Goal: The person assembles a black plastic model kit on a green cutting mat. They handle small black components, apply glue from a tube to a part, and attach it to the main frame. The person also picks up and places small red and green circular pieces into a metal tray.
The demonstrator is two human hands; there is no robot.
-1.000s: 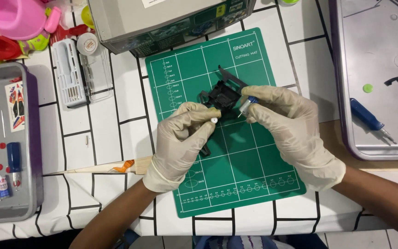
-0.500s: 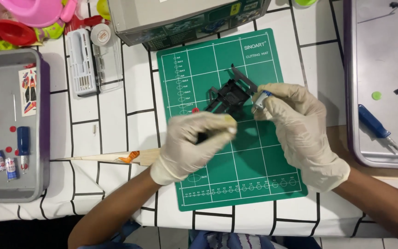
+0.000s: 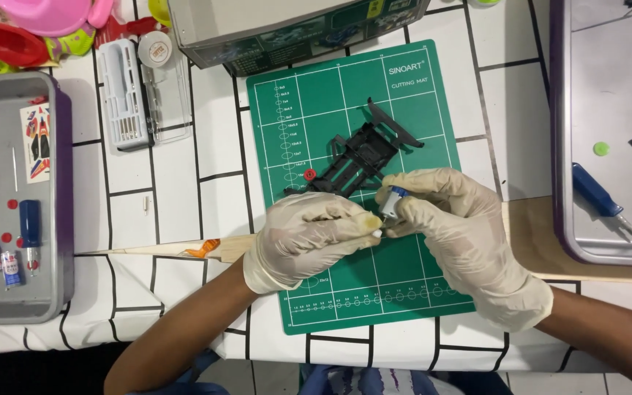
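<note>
Both my hands wear pale latex gloves and meet over the green cutting mat [image 3: 418, 88]. My right hand [image 3: 462, 234] pinches a small silver and blue cylindrical motor [image 3: 393, 199] between thumb and fingers. My left hand [image 3: 309, 238] is closed with its fingertips touching the motor's lower end, where a small white tip shows. Just beyond the hands a black plastic toy-car chassis [image 3: 360, 157] lies flat on the mat, free of both hands. A small red round part [image 3: 309, 175] sits at the chassis's left end.
A grey tray [image 3: 9, 300] at left holds a sticker sheet, red parts, small batteries and a blue-handled tool. Another grey tray [image 3: 561, 146] at right holds a blue screwdriver [image 3: 597, 194] and small parts. A grey box [image 3: 279, 25] and a white clear case [image 3: 129, 91] stand behind the mat.
Both hands have drawn back toward me, off the black chassis, which now lies alone on the mat. The motor stays pinched between the hands.
</note>
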